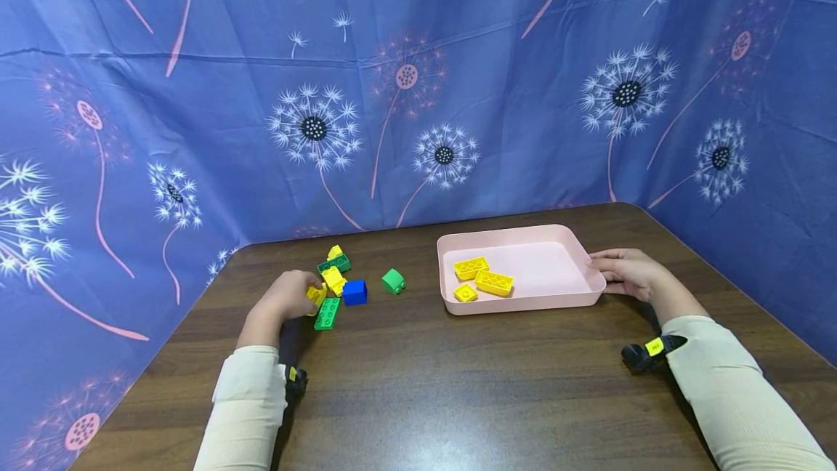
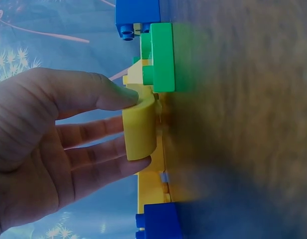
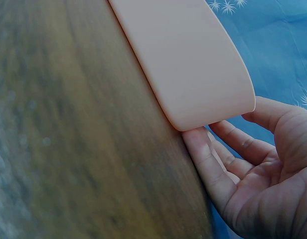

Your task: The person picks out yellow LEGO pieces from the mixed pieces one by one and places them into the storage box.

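Note:
My left hand (image 1: 288, 296) pinches a yellow toy block with a rounded side (image 2: 139, 127) between thumb and fingertips, at the near-left edge of a small group of blocks. Right beside it lies a long green block (image 1: 328, 313). A blue block (image 1: 354, 292), another yellow block (image 1: 333, 280) and a dark green block (image 1: 334, 263) are close by. At the right end of a pink tray (image 1: 510, 305), my right hand (image 1: 629, 272) touches the outer wall with its fingers extended. In the right wrist view, its fingertips meet the tray's end near rim and base.
Inside the tray's left part lie yellow blocks (image 1: 493, 283). A green block (image 1: 394, 281) sits apart between the group and the tray. Blue dandelion-print cloth (image 1: 392, 137) stands behind and beside the brown wooden table (image 1: 458, 384).

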The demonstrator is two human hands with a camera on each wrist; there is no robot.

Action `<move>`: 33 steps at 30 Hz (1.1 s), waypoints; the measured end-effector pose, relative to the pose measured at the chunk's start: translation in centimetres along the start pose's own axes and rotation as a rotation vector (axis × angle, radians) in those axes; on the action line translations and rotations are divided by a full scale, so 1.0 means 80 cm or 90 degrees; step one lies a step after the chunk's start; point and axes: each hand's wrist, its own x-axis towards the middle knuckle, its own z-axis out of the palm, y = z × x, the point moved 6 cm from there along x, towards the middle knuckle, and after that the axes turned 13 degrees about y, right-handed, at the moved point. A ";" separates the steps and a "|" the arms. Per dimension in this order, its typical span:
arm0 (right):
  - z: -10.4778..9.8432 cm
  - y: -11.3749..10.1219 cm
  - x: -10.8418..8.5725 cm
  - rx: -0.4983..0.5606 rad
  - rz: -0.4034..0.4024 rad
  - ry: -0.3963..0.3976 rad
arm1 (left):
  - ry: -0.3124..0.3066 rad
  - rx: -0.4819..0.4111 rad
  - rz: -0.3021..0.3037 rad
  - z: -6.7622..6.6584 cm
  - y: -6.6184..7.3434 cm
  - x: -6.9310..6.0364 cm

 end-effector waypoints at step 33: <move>0.000 0.001 0.003 -0.001 -0.004 -0.007 | 0.050 0.021 0.201 -0.014 0.103 -0.015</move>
